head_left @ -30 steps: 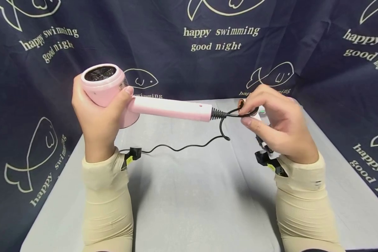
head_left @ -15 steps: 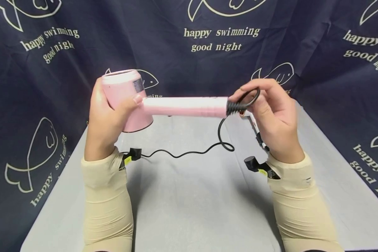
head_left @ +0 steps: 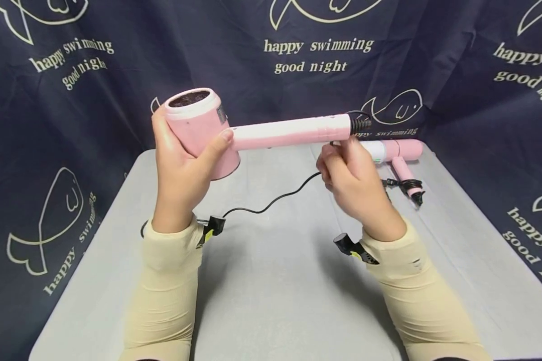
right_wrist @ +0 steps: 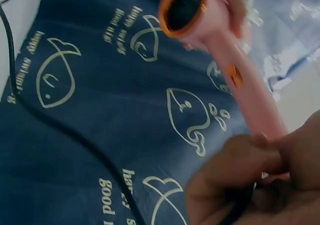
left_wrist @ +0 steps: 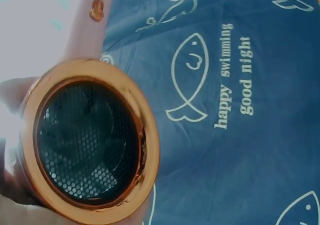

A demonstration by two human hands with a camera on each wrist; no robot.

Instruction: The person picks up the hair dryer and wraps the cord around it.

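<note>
A pink hair dryer (head_left: 289, 133) is held above the table, its handle pointing right. My left hand (head_left: 180, 175) grips its barrel, thumb near where the handle joins. In the left wrist view a copper-coloured ring (left_wrist: 150, 150) surrounds a mesh at one end of the barrel. Below the handle's tip is my right hand (head_left: 359, 185), fingers curled round the black power cord (head_left: 271, 200). A loop of cord shows over the handle's ribbed end. The right wrist view has the curled fingers (right_wrist: 240, 170) close to the handle, with cord running through them.
A second hair dryer (head_left: 406, 149), pink and white, lies at the back right of the table (head_left: 271, 301) with its cord wrapped round its handle. The held dryer's cord trails left past the left wrist. A dark blue curtain (head_left: 235, 65) stands behind.
The dryer has moved right and its handle end has risen. My right hand has gone from pinching a cord loop beside the handle's end to under it, turning palm down. The second dryer has come into view.
</note>
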